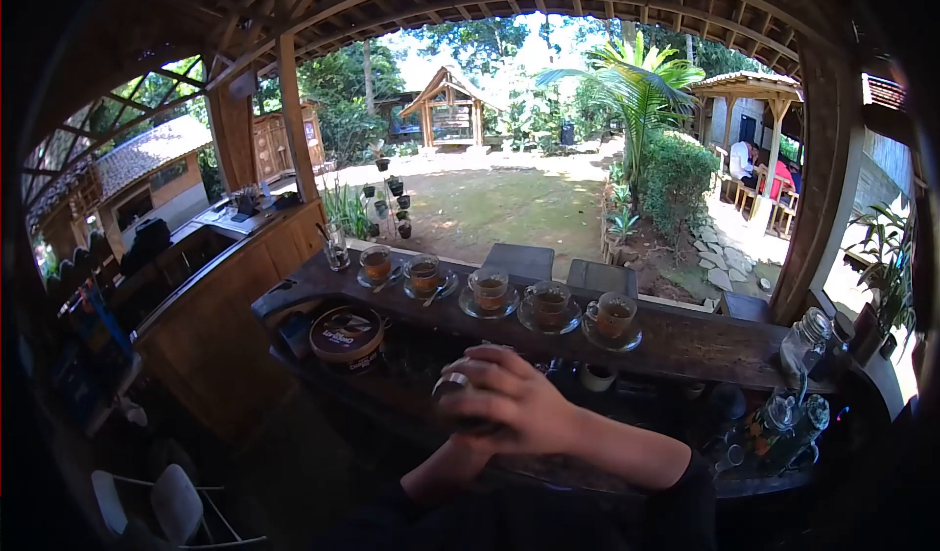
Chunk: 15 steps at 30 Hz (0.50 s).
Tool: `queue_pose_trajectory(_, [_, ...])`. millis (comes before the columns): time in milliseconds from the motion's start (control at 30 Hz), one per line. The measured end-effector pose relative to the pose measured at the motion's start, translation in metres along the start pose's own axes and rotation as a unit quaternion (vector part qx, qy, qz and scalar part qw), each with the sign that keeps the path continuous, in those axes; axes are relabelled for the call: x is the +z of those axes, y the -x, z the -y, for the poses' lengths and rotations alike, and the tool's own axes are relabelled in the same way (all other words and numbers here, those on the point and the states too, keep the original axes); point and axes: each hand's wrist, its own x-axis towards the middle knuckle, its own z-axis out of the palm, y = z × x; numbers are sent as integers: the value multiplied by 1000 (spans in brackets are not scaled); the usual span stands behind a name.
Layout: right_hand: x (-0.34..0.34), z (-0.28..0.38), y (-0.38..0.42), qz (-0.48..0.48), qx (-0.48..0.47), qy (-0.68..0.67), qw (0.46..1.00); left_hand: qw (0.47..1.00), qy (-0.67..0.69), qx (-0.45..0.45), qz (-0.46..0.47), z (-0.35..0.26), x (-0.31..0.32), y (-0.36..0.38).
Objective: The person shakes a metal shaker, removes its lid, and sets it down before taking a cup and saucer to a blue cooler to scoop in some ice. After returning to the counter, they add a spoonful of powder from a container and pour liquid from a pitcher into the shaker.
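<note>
Over the near side of the dark wooden counter, my right hand is closed around a small dark container with a silvery rim; its fingers cover most of it. My left hand is under my right hand and grips the same container from below, its fingers largely hidden. Beyond my hands, several glass cups of brown drink stand in a row on clear saucers, among them a middle cup and a right-hand cup. Spoons lie on the left saucers. A round brown tub with a printed lid sits left of my hands.
A glass holding thin utensils stands at the counter's left end. Glass jars and glassware crowd the right. A white cup is on the lower level. Stools stand beyond the raised ledge; a white chair is lower left.
</note>
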Motion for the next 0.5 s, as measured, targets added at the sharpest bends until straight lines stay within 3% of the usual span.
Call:
queue_pose_trajectory(67, [-14,40,0,65,-198,105,973,999,24,-8,-46,11,-3,3])
queue_pose_trajectory(100, [-13,62,4,47,-254,94,962,997,-45,-11,54,6,9,-4])
queue_pose_trajectory(167, [-29,78,4,66,-317,107,940,978,-144,13,150,10,39,-13])
queue_pose_trajectory(200, [-35,71,3,35,-308,66,949,987,-126,70,64,20,49,-16])
queue_pose_trajectory(233, [-41,57,2,6,-299,25,954,993,-107,51,5,17,46,-18])
queue_pose_trajectory(300, [-46,17,9,-16,-202,-28,979,993,-103,51,1,30,46,-19])
queue_pose_trajectory(367, [-57,-1,12,-8,27,-43,999,994,-96,49,-10,43,45,-22])
queue_pose_trajectory(433, [-74,5,15,33,129,-87,987,995,-85,53,-25,56,43,-19])
queue_pose_trajectory(467, [-83,26,9,42,-52,-16,998,995,-76,56,-17,62,41,-30])
queue_pose_trajectory(500, [-84,54,9,42,-227,45,972,996,-67,57,-20,67,39,-34])
